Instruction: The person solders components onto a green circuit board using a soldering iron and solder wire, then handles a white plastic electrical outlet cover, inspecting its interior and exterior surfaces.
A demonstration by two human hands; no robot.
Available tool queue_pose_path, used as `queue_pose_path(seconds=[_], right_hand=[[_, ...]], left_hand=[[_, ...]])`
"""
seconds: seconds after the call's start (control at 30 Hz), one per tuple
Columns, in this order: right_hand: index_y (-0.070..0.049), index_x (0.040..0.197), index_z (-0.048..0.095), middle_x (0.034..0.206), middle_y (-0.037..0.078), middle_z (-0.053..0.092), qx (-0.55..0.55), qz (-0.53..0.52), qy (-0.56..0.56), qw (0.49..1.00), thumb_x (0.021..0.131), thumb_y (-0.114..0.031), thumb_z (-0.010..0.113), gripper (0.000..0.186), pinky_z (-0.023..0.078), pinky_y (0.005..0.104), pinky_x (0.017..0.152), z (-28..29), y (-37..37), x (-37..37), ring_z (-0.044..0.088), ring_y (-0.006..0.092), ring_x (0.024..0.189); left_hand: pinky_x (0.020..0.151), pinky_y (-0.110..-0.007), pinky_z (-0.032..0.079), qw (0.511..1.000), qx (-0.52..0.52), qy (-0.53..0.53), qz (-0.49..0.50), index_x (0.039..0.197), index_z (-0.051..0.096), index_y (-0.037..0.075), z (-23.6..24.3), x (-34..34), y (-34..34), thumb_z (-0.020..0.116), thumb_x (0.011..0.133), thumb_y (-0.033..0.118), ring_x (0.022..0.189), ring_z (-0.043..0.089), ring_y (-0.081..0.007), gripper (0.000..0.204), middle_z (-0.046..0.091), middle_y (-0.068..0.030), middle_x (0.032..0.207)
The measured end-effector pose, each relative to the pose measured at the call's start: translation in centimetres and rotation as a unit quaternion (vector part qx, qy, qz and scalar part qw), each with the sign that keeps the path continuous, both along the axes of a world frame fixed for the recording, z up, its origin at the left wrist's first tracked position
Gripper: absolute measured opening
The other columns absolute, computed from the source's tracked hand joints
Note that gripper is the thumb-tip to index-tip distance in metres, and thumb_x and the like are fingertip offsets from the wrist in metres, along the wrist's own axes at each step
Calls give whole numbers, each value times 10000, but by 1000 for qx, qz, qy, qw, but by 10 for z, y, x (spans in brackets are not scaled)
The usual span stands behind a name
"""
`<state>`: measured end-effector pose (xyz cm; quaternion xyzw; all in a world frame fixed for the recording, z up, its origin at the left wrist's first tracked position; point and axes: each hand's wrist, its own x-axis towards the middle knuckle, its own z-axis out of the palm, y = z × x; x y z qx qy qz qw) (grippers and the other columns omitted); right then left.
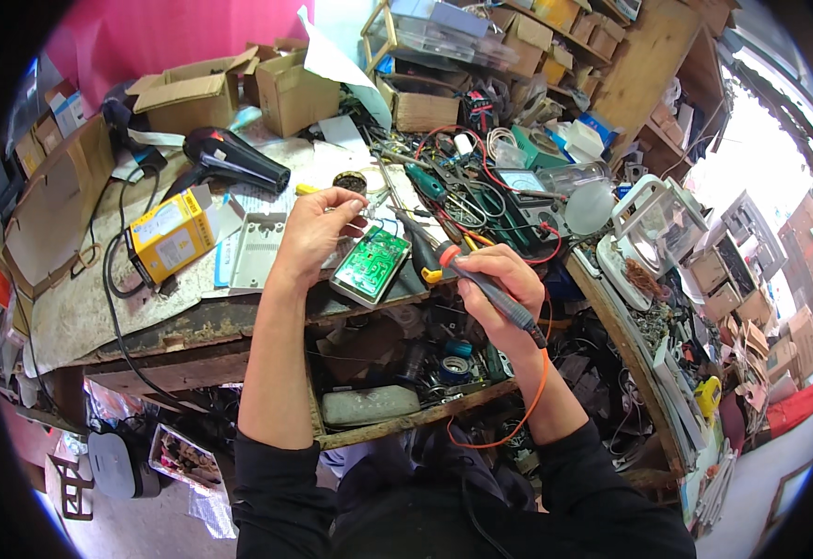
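Soldering iron (521,319): being gripped by the right hand (499,287). Green circuit board (374,264): being supported at the bench's (80,307) front edge. Left hand (318,231): something tiny, unidentifiable, apparently being pinched. Possible hazard: that hand being burned, the iron being aimed toward it.

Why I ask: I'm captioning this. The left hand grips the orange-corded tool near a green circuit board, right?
No, the side is wrong: in the head view, the right hand grips the orange-corded tool near a green circuit board.
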<state>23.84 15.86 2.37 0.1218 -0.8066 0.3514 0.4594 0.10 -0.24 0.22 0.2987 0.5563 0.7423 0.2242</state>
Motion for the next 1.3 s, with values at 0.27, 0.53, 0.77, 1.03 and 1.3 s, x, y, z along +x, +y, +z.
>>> queue_pose_path(seconds=[0.27, 0.53, 0.77, 1.03, 1.3], right_hand=[[4, 1106, 748, 981, 103, 706, -47, 12, -2, 999, 805, 97, 746, 315, 532, 276, 701, 3, -4, 24, 677, 168, 812], [13, 1119, 739, 1008, 112, 706, -21, 13, 19, 1000, 817, 104, 734, 315, 532, 273, 726, 21, -9, 46, 676, 168, 831], [43, 1123, 722, 1069, 124, 698, -70, 22, 4, 997, 841, 150, 691, 303, 539, 257, 803, 21, -16, 63, 678, 151, 914], [41, 1151, 707, 1107, 138, 682, -77, 28, 25, 996, 858, 134, 655, 311, 525, 237, 702, 2, -4, 73, 628, 104, 796], [54, 1168, 688, 1094, 133, 662, -145, 65, 16, 987, 869, 140, 650, 314, 538, 243, 728, 6, -17, 58, 650, 122, 820]], left_hand=[[720, -259, 585, 1000, -10, 9, 1, 1162, 728, -3, -3, -3, 5, 673, 1069, 172, 841, 706, -121, 206, 717, -53, 997], [638, -276, 567, 986, -57, 130, 91, 1276, 674, -25, -9, -9, 15, 640, 1085, 201, 816, 667, -123, 297, 688, -59, 985], [717, -367, 579, 840, -64, 468, 266, 1142, 731, -20, 34, 7, -4, 677, 1008, 154, 775, 744, -241, 226, 733, -171, 1002], [673, -344, 529, 816, -359, 401, 212, 917, 758, 7, 83, 142, -131, 705, 1002, 287, 728, 712, -213, 298, 702, -153, 750], [739, -353, 556, 894, -263, 170, 320, 1145, 796, -30, -98, 111, -130, 763, 926, 179, 792, 728, -192, 304, 809, -141, 929]])
